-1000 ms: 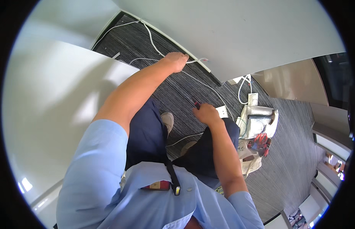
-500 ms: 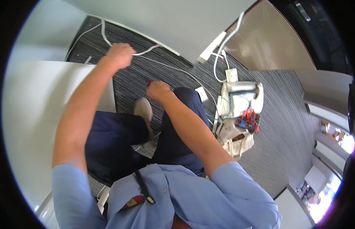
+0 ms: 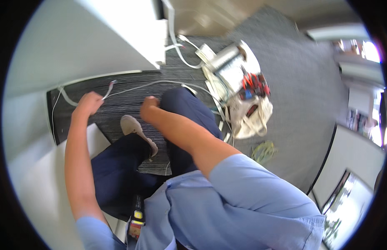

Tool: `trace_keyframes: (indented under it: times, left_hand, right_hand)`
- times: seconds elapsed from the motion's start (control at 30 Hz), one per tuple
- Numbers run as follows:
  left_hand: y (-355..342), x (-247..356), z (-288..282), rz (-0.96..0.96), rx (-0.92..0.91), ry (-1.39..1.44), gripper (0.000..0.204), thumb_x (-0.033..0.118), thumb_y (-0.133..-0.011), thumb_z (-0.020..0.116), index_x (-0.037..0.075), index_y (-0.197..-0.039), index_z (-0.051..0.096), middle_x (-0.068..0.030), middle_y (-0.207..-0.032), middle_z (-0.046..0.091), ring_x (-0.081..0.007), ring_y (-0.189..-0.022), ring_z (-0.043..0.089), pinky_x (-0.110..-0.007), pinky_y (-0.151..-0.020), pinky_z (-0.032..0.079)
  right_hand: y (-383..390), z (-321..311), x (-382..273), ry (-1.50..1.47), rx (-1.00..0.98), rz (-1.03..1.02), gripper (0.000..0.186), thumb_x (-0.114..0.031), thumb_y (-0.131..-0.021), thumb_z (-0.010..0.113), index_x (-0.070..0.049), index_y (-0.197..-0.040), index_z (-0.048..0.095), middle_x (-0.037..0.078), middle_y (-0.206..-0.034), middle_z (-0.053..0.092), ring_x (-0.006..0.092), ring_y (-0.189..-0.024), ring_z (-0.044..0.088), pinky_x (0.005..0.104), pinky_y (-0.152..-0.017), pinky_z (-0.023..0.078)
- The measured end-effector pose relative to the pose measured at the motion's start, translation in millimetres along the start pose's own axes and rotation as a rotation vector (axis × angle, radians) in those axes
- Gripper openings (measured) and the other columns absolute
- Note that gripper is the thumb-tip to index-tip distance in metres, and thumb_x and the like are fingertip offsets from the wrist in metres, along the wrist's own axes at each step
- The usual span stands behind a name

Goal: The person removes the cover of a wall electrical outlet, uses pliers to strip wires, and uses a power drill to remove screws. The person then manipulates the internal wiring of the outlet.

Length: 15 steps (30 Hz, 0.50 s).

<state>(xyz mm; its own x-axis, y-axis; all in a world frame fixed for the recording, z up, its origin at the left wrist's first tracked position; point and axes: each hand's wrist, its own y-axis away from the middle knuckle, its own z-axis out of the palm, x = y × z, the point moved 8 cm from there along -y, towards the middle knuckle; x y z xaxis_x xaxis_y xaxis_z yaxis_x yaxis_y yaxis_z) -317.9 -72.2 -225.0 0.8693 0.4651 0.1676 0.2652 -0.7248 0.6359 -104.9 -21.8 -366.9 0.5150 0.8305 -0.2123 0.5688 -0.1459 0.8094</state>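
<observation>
My left hand is closed around a thick white cable low by the wall panel. Past my fingers the cable's cut end sticks up, with thin coloured wires showing at its tip. My right hand is closed beside my right knee, over the dark carpet and apart from the cable. Whatever it holds is hidden by the hand and blur. A thinner white cord runs along the floor beyond both hands.
To the right, red-handled tools lie on a cream canvas bag. A white socket block with cables sits beyond them. A yellow-green coil rests on the carpet. A white panel stands under my left forearm.
The view has swung to the right, bringing the yellow-green coil into sight. My left hand still grips the cable. The dark red piece seen at my right hand earlier no longer shows.
</observation>
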Motion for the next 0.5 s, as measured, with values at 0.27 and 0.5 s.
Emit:
trace_keyframes:
  times: [0.27,0.5]
  left_hand:
    - [22.0,1.9,13.3,-0.096,-0.029,0.003,0.026,0.026,-0.096,0.062,0.004,-0.1,0.075,-0.0255,-0.088,0.069,-0.0475,-0.09,0.067,-0.052,-0.081,0.052]
    - [19.5,-8.4,19.2,-0.077,0.025,0.079,0.03,0.026,-0.1,0.063,0.005,-0.117,0.076,-0.0276,-0.087,0.069,-0.0439,-0.084,0.069,-0.048,-0.08,0.053]
  right_hand:
    - [64.6,-59.9,-50.1,-0.245,0.179,-0.459,0.043,-0.026,-0.087,0.074,-0.007,-0.125,0.077,0.016,-0.129,0.074,0.0334,-0.123,0.069,0.0521,-0.096,0.055]
    - [163.7,-112.3,154.7,-1.312,1.308,-0.266,0.019,-0.016,-0.091,0.066,0.0,-0.097,0.075,0.023,-0.089,0.075,0.0414,-0.083,0.074,0.0483,-0.081,0.06]
